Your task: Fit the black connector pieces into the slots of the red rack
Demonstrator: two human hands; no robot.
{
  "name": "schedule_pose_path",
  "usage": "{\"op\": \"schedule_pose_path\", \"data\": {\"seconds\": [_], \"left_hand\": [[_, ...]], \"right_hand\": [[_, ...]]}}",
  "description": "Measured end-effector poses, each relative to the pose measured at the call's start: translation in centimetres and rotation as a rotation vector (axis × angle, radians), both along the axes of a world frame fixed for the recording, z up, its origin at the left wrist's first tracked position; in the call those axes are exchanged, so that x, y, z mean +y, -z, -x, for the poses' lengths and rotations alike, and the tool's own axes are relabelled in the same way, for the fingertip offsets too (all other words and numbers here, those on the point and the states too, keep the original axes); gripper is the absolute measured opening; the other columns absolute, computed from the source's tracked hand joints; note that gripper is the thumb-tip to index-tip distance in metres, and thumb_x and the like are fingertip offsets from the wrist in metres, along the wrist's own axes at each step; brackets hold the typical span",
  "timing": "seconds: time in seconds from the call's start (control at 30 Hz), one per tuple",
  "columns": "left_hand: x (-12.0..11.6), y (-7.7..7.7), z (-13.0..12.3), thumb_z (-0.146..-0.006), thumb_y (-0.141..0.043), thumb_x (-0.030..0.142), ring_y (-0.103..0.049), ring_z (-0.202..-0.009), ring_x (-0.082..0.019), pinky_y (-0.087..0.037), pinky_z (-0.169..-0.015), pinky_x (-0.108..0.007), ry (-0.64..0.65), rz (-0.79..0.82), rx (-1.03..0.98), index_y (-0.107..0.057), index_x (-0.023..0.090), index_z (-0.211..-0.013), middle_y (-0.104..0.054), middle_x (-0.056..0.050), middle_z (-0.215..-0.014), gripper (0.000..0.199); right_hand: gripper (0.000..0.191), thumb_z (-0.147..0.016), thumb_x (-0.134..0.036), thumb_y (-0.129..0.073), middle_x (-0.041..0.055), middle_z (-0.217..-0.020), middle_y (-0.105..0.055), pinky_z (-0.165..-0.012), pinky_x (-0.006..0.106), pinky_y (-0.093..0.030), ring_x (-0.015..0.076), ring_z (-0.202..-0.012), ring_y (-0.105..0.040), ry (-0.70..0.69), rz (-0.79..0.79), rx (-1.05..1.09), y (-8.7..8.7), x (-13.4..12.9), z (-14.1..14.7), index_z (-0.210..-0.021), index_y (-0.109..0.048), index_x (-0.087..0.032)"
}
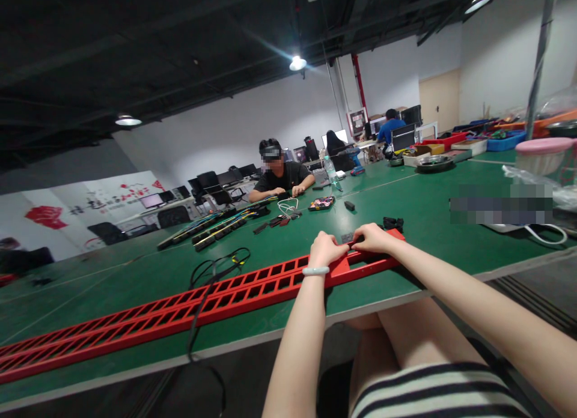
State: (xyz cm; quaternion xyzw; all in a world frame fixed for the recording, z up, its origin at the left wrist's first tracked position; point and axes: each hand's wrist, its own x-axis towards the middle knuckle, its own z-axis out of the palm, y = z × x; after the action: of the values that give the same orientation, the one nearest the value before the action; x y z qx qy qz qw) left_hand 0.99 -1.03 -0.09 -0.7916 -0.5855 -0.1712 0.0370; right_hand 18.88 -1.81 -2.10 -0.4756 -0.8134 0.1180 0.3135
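A long red slotted metal frame [252, 281] lies along the near side of the green table, running from the left edge to just right of my hands. My left hand [328, 250], with a pale bangle [315, 271] at its wrist, rests over the frame's right part with its fingers closed. Close beside it, my right hand [373, 238] is bent down with thumb and fingers pinched together over the frame's open channel. What lies between the fingertips is too small to make out. A black strap [195, 322] crosses the frame and hangs over the table edge.
Black bundled parts [393, 224] lie beyond the frame's right end. Cable bundles [225, 229], small dark pieces [273, 222] and a clear bottle [331, 173] stand or lie farther back. Across the green table [451, 244] a person [282, 176] works. Trays and a pink-lidded tub [543, 157] are at right.
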Motion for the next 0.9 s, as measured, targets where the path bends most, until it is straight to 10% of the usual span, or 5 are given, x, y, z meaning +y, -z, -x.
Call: {"op": "schedule_pose_path", "data": {"seconds": [0.9], "left_hand": [[-0.1,-0.5,0.6,-0.072,-0.046,0.030,-0.055,-0.072,-0.017,-0.040,-0.067,-0.024,0.190,-0.025,0.025,-0.067,0.015,-0.072,-0.063,-0.007,-0.074,0.026]], "right_hand": [[0.023,-0.065,-0.028,-0.059,0.0023,-0.081,-0.066,-0.063,0.021,-0.040,0.0145,-0.071,-0.058,-0.084,-0.028,0.030,-0.3,-0.6,0.1,-0.086,-0.065,-0.019]]}}
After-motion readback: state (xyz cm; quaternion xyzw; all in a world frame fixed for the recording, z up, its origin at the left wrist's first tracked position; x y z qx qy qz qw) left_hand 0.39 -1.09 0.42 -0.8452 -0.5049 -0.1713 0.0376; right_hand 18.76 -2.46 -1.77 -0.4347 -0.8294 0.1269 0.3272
